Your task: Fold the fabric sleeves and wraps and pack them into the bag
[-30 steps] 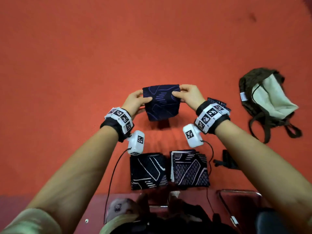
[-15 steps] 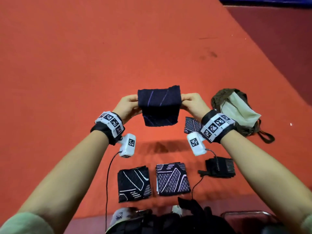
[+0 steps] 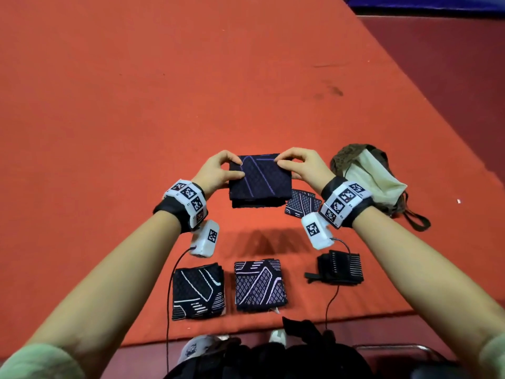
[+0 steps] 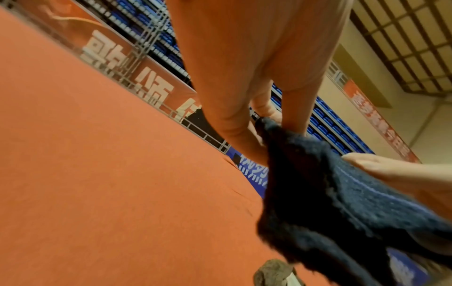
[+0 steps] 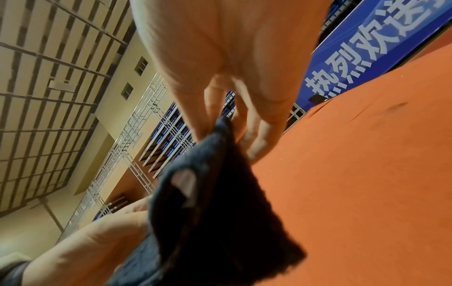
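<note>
You get bright, even overhead light; soft shadows fall on the carpet [image 3: 191, 105] toward you. Both wrist views are blurred up close, with edges bowed.

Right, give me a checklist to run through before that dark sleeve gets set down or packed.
1. Both hands grip the sleeve: ok, left hand and right hand pinch its top corners.
2. Fold is neat: cannot tell, lower layers look slightly offset.
3. Bag within reach: ok, it lies just right of the right hand.
4. Bag mouth open: cannot tell.
5. Other pieces folded: ok for two squares on the mat.
</note>
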`<state>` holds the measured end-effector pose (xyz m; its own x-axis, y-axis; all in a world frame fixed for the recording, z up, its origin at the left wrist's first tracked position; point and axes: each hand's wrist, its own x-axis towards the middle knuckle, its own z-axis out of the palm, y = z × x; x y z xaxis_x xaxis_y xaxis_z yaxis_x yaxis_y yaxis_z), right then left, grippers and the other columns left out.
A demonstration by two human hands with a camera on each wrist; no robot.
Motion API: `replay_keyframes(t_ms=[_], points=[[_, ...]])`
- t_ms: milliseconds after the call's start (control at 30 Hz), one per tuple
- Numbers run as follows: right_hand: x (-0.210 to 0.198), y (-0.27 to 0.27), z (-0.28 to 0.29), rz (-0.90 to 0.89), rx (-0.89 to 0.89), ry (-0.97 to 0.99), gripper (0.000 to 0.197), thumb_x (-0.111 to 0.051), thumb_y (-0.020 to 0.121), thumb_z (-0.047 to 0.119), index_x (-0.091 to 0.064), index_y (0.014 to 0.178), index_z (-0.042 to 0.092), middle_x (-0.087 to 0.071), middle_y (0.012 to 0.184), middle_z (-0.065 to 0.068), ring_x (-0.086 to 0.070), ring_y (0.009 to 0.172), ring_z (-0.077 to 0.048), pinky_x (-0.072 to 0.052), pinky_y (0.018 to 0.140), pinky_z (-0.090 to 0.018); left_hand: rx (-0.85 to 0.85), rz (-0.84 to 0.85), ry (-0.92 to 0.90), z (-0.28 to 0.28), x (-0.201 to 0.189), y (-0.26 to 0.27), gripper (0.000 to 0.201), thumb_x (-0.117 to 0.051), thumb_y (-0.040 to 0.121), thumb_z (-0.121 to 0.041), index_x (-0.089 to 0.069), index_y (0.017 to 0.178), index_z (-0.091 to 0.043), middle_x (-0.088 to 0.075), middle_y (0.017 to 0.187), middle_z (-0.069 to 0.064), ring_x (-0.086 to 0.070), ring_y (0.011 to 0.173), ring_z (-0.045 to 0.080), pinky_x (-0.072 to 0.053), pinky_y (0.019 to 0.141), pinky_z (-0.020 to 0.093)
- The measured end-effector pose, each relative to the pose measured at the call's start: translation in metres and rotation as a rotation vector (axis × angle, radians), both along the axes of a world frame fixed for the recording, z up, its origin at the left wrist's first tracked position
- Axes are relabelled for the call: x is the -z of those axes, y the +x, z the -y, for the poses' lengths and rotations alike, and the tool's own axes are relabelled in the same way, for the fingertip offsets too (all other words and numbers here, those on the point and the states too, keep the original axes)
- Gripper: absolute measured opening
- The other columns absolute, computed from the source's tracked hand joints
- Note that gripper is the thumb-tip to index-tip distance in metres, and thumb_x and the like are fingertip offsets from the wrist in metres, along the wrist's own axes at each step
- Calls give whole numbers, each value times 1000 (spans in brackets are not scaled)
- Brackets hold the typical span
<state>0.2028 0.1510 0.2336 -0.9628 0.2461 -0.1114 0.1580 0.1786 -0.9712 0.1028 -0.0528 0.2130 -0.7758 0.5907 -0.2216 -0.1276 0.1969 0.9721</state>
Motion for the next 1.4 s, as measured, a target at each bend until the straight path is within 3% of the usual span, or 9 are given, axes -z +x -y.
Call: replay_keyframes(t_ms=[133,233,367,500,600,733,900,1200,1400], points=[[2,-4,1,71,50,-247,15,-51,96,16,-58,104,5,-56,62,7,-52,50,-1,-44,52,-16,-91,86,222,-5,-4,9,34,-60,82,12,-58,94,-20,-62,92,9,-60,77,23,-54,64,29],[8,-5,-1,174,56,-196,26,-47,98,33,-57,90,10,-52,71,-4,-51,59,-12,-48,56,-22,-227,183,281,-10,-2,12,37,-62,81,10,-48,99,-20,-65,83,12,-64,62,18,-53,56,27],[17,-3,-3,128,98,-98,9,-50,97,16,-57,99,10,-55,72,-4,-56,51,-3,-46,45,-16,-331,200,111,-15,12,19,21,-66,87,-15,-48,75,-16,-53,63,4,-50,47,12,-41,43,18],[36,0,-5,107,77,-91,11,-56,90,-1,-57,93,9,-57,70,-7,-56,46,-1,-46,44,-17,-344,328,65,-17,26,25,25,-66,86,-35,-53,74,-18,-61,58,-6,-58,52,11,-47,49,18],[50,6,-7,151,151,-84,22,-65,84,0,-50,88,15,-60,73,-7,-60,57,-11,-51,55,-25,-363,393,68,-22,36,31,21,-67,86,-27,-54,73,-18,-60,66,-2,-56,59,13,-48,52,18],[64,12,-14,233,350,-22,40,-73,80,28,-39,61,19,-47,65,-10,-48,62,-20,-41,60,-35,-380,388,170,-31,47,41,25,-64,86,-5,-50,68,-15,-60,70,3,-57,59,15,-50,49,20],[62,16,-21,249,360,-192,31,-67,85,32,-52,65,14,-52,79,-14,-50,71,-22,-42,59,-30,-360,375,210,-34,53,45,29,-62,84,4,-48,67,-15,-65,72,3,-62,62,14,-54,57,24],[72,22,-20,189,252,-143,18,-67,85,8,-59,70,13,-58,66,-6,-56,49,-5,-46,46,-18,-350,476,169,-24,67,52,32,-65,86,-13,-45,62,-20,-65,73,2,-63,68,14,-54,64,27],[100,33,-15,240,239,-109,29,-67,80,-3,-50,66,16,-52,52,2,-49,47,-9,-40,49,-22,-394,471,102,-18,84,63,37,-61,81,10,-41,61,-13,-60,57,3,-61,59,16,-56,59,24]])
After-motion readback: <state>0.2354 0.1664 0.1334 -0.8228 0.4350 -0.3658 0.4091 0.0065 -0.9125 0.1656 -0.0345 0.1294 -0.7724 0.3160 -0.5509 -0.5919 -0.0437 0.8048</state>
